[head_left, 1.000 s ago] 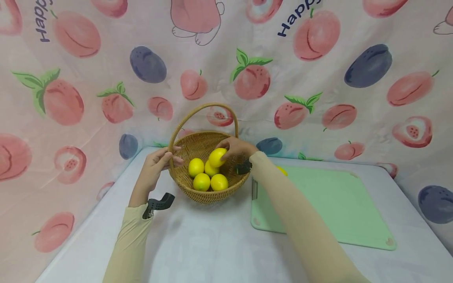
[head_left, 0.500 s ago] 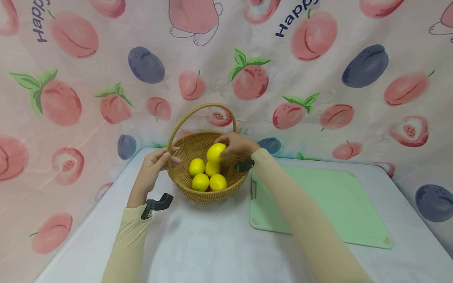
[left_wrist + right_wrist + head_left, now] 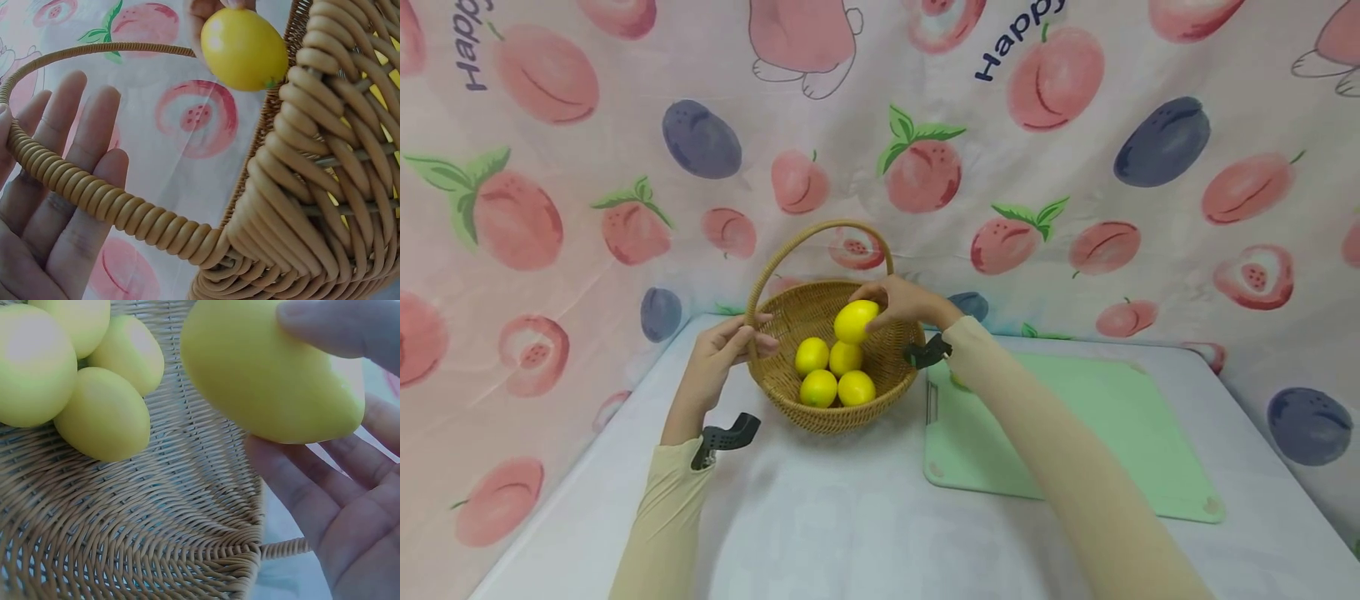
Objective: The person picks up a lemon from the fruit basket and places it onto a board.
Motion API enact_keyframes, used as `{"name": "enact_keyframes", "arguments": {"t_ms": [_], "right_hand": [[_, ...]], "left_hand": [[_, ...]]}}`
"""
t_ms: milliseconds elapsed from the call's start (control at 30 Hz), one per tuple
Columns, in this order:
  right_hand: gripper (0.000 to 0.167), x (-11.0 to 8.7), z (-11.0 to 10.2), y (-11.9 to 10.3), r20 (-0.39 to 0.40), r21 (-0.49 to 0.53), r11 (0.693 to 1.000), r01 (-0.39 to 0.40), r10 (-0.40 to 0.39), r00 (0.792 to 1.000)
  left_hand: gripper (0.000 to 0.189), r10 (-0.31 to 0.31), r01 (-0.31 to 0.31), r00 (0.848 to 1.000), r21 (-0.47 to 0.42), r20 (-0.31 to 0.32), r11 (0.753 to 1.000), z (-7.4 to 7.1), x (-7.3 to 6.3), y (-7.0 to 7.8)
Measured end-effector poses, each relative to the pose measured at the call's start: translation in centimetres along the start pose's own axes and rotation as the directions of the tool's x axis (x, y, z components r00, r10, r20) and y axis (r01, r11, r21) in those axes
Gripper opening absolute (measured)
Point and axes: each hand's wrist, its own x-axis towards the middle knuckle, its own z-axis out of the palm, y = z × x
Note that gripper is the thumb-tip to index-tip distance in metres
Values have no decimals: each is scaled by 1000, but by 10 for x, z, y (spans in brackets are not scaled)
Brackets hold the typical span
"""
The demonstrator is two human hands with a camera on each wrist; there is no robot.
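A wicker basket [image 3: 831,421] with a tall arched handle [image 3: 760,292] stands on the white-covered table. Several yellow lemons [image 3: 856,388] lie in its bottom. My left hand [image 3: 718,350] holds the handle's left side between thumb and fingers; in the left wrist view its fingers [image 3: 94,128] stretch out behind the wrapped cane. With the right hand [image 3: 906,302] I pinch another lemon [image 3: 275,372], thumb on one side and fingertips on the other. That lemon is over the basket, above the others, and overlaps one of them in the head view.
A pale green cutting board [image 3: 1097,417] lies right of the basket, partly under the right forearm. A bit of a yellow object [image 3: 958,380] shows on it behind the sleeve. Fruit-print cloth [image 3: 842,125] hangs close behind the basket.
My right hand has lifted its lemon slightly above the other lemons. The left hand keeps its place on the handle. The whole head view has shifted a little.
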Motion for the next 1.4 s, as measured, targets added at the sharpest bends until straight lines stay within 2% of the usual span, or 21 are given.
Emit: {"name": "enact_keyframes", "arguments": {"t_ms": [200,467,700,967,1267,1400], "right_hand": [[50,-11,-2,-4,-4,-1,998,55,-55,998],[52,-23,-4,-3,-16,17,996,85,-84,996],[50,-37,-8,-4,-61,26,993,119,-117,991],[51,-52,-10,1,-76,51,991,125,-121,990],[53,-74,-14,5,-112,33,996,89,-84,990],[53,-82,-16,8,-125,75,990,117,-107,986]], "left_hand": [[28,4,-4,1000,-5,-11,1000,0,-1,0],[29,2,-2,1000,-12,-16,1000,1,0,1],[32,0,0,1000,8,-12,1000,0,1,1],[32,2,-1,1000,47,-4,999,-3,1,0],[37,-29,28,999,35,31,999,-5,0,1],[38,-23,22,998,21,53,1000,-7,-1,0]]}}
